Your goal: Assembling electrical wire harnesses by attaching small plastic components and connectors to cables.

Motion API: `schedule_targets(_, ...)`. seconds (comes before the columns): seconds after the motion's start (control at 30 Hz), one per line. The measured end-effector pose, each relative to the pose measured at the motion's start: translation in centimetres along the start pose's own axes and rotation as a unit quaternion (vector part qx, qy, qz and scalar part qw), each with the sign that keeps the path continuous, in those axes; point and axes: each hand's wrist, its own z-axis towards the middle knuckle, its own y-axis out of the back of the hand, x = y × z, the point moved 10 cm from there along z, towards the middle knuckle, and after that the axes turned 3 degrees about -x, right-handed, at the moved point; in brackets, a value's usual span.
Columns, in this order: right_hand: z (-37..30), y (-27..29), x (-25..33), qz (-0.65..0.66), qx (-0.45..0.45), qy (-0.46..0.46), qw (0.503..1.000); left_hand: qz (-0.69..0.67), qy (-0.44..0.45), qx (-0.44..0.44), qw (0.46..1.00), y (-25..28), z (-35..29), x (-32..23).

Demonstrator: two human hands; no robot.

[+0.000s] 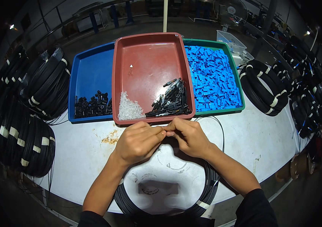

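My left hand (139,142) and my right hand (191,137) meet at the fingertips just in front of the red tray (142,56). Both are closed in a pinch, and whatever sits between the fingers is hidden or too small to name. Beneath my wrists lies a coil of black cable (207,189) on the white table, bound with pale tape. A thin cable end loops up from it beyond my right hand. In the red tray are small clear plastic pieces (128,108) at the left and a heap of slim black connector-like parts (172,100) at the right.
Left of the red tray, a blue tray (93,72) holds short black parts. A green tray (243,102) on the right is filled with small blue clips (214,79). Taped black cable coils stand at the left (24,143) and right (265,89) of the white table (259,147).
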Motion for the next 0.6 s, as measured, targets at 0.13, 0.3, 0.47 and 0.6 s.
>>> schedule_targets(0.13,0.4,0.5,2.5,-0.041,-0.018,0.129,0.991,-0.188,0.232,-0.067,0.952,-0.4,-2.1,4.7)
schedule_targets(0.3,-0.1,0.4,2.9,-0.065,-0.046,0.146,0.986,-0.111,0.129,-0.037,0.985,0.2,-0.8,2.5)
schedule_targets(0.47,0.3,0.5,1.0,-0.001,-0.029,0.055,0.998,0.005,-0.043,-0.031,0.999,0.3,-0.6,-0.1)
schedule_targets(0.6,0.6,0.7,2.4,-0.066,-0.024,0.125,0.990,-0.091,0.068,-0.048,0.992,0.2,-0.8,2.3)
